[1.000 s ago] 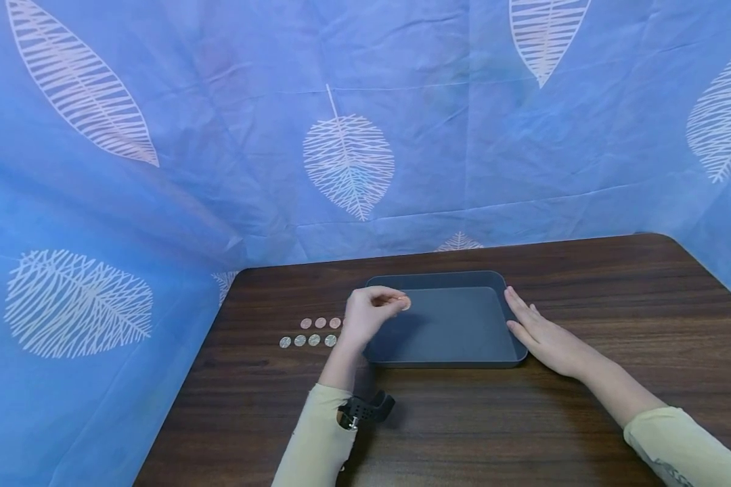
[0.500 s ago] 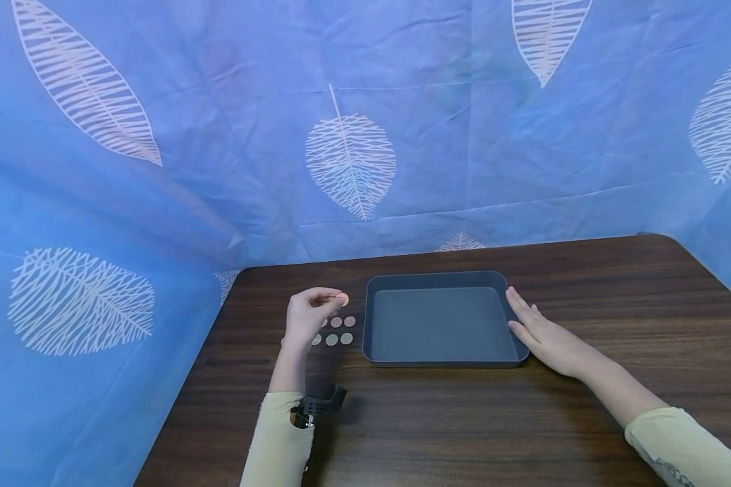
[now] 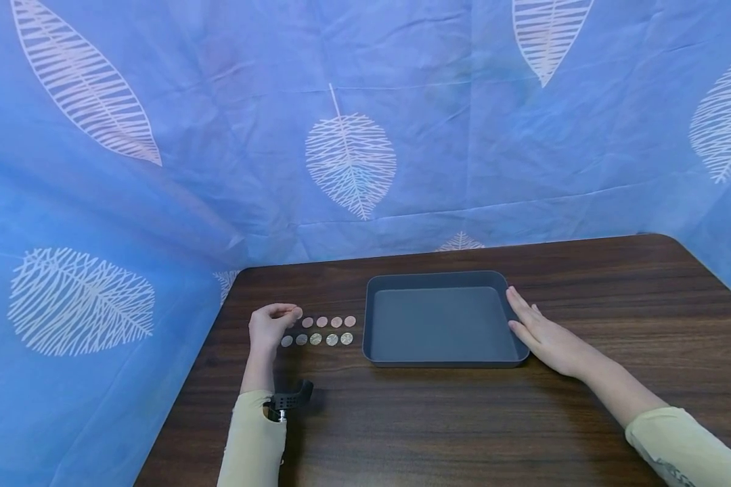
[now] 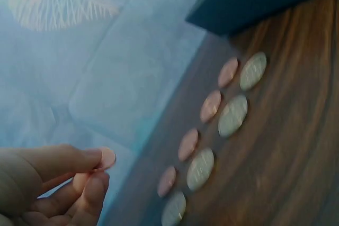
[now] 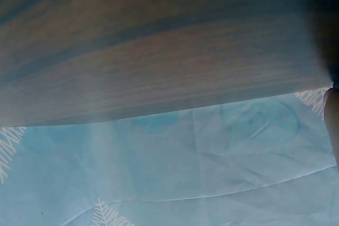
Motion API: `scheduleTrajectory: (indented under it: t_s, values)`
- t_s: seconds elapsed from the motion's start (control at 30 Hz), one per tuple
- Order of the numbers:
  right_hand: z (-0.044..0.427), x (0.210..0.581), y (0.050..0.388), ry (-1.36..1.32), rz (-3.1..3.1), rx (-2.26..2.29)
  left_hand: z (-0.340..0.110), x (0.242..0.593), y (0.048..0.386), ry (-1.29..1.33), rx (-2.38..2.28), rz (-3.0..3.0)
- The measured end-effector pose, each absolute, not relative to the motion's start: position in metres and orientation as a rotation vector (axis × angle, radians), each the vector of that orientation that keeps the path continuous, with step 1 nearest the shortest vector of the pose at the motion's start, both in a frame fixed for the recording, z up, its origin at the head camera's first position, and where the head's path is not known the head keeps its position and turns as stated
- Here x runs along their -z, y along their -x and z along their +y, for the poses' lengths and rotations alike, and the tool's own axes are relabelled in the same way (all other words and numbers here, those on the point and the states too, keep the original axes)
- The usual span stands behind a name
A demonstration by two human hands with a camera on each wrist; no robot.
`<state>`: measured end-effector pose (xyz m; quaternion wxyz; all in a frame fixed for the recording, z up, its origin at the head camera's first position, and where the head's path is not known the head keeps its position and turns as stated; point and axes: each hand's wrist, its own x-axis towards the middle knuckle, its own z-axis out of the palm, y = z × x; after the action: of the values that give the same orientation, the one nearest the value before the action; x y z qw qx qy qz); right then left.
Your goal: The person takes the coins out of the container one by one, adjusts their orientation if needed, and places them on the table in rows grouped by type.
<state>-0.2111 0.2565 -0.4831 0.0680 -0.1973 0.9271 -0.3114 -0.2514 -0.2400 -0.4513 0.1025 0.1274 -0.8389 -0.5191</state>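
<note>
My left hand pinches a copper coin between thumb and fingertips, at the left end of two coin rows. Just right of it lies a row of several copper coins. Nearer to me runs a row of several silver-coloured coins. A dark grey rectangular tray sits to the right of both rows. Against the tray's right side rests my right hand, its fingers straight. The right wrist view catches only a sliver of a finger at its right edge.
The dark wood table carries everything and ends at a back edge beyond the tray. A blue cloth with white leaf prints hangs behind and at the sides. A black strap sits at my left wrist.
My left hand has moved left with the copper coin, from over the tray to the left end of the coin rows, and is lower now. My right hand has stayed at the tray.
</note>
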Motion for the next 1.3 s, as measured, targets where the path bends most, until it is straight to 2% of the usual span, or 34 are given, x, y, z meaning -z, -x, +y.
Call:
scheduleTrajectory:
  t_s: [0.5, 0.8, 1.3]
  values:
    - [0.258, 0.483, 0.209, 0.601, 2.804, 0.934, -0.252, 0.474, 0.260, -0.439, 1.355, -2.630]
    - [0.261, 0.481, 0.207, 0.584, 2.817, 0.897, -0.252, 0.475, 0.261, -0.433, 1.152, -2.701]
    - [0.267, 0.480, 0.209, 0.616, 2.830, 0.875, -0.242, 0.475, 0.265, -0.466, 1.122, -2.705]
